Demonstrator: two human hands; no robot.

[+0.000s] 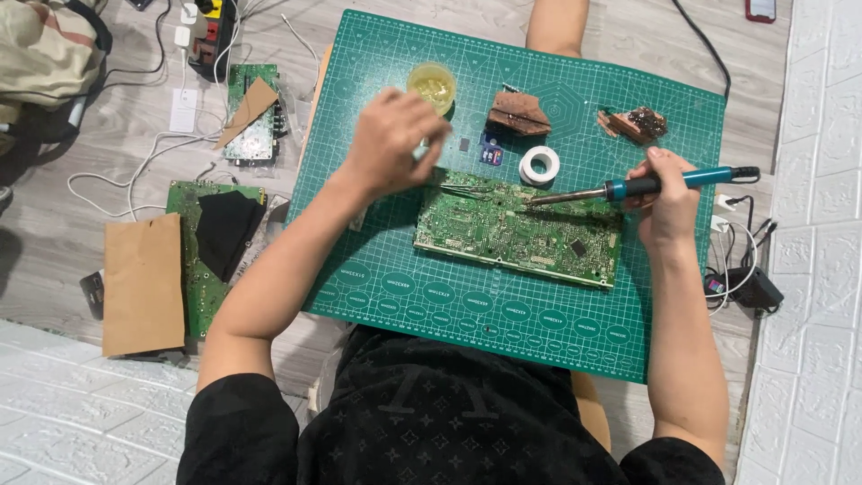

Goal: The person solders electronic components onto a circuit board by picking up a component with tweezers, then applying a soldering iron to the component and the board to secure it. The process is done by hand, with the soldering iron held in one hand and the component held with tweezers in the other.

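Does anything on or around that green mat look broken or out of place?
Yes: two torn, brownish board fragments lie at the mat's far edge, with ragged edges. More circuit boards sit on the floor among loose cables.

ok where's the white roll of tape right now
In the head view the white roll of tape lies on the green cutting mat, just above the green circuit board, beside the tip of the blue-handled soldering iron.

A flat brown paper envelope (142, 283) lies on the floor left of the green cutting mat, partly over a green circuit board. A smaller brown paper piece (249, 105) rests tilted on another board farther up. A red phone (760, 9) shows at the top right edge, its screen unreadable.
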